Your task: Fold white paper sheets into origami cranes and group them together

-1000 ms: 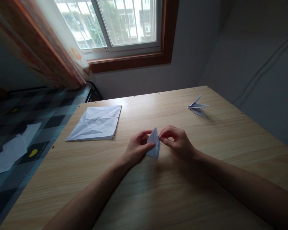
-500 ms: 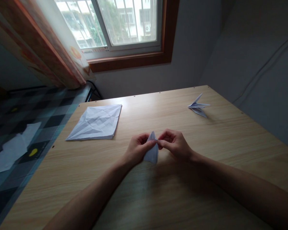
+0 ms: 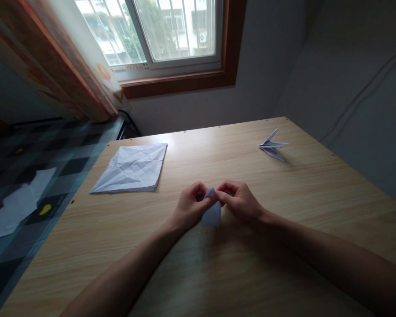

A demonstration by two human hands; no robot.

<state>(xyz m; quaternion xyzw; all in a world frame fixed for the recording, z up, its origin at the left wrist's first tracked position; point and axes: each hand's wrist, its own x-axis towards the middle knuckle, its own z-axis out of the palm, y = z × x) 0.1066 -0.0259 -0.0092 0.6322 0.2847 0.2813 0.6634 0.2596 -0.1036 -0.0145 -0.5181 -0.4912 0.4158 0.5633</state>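
Folded paper (image 3: pixel 211 215), held over the desk (image 3: pixel 171 273) between both hands: fingers of the left hand (image 3: pixel 192 206) pinched its side, presumably to steady it, while those of the right hand (image 3: pixel 240 198) pinched near its top; creased sheets (image 3: pixel 135 168) lay aside, apparently leaving working room

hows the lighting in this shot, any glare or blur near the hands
Head view: daylight through the window, brightest parts outside washed out; head view: pale glare on the far part of the wooden table, nearer part dim, soft shadow below the right hand; head view: folded paper in the left hand looks soft, its creases hard to make out.
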